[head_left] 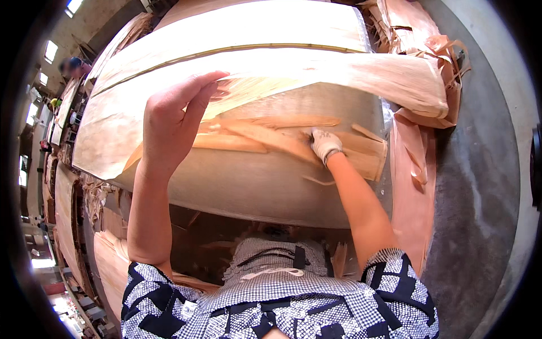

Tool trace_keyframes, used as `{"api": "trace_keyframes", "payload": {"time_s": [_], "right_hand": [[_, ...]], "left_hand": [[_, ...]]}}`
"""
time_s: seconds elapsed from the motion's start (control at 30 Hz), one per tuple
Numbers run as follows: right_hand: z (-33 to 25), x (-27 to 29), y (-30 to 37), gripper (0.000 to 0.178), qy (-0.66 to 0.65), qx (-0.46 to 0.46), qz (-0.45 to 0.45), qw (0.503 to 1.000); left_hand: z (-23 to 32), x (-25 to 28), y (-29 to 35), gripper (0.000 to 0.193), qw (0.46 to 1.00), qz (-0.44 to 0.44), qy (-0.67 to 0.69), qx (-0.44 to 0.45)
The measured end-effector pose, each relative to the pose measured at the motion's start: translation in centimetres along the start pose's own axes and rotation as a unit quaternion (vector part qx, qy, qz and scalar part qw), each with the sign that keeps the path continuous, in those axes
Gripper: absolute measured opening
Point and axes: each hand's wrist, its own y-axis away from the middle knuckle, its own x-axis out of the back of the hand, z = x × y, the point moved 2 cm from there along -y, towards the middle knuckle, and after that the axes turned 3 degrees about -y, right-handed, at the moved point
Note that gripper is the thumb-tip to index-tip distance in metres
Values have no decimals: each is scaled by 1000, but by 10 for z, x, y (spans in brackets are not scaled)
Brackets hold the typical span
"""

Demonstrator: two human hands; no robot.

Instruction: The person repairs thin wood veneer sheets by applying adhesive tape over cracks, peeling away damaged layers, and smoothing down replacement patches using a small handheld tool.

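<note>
My left hand [172, 113], bare, is raised over the table. Its thumb and fingers pinch the near edge of a broad, pale wood veneer sheet [135, 124], which lifts and curves there. Beneath the raised edge, torn veneer strips [243, 131] lie loosely across a grey-brown flat surface [243, 186]. My right hand [326, 146], in a whitish glove, is closed at the right ends of these strips. Its fingertips are partly hidden, with something dark beside them. A wider veneer piece [364, 153] lies just right of the glove.
Another pale sheet [254, 25] lies farther back, past a dark seam. Pinkish veneer [415, 152] hangs at the right edge, with ragged scraps [446, 51] behind it. Grey floor [468, 214] runs along the right. A person [76, 66] is at the far left, near more veneer stacks.
</note>
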Motion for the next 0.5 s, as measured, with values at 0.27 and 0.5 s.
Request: {"api": "trace_keyframes", "payload": {"time_s": [0.27,0.5], "right_hand": [[184,-20,240,28,-63,-211,61,974],[338,-169,632,38,-95,-535,-143,828]], "left_hand": [[19,-3,36,14,996,11,-39,74],[52,-52,100,12,985,-10,-48,167]]}}
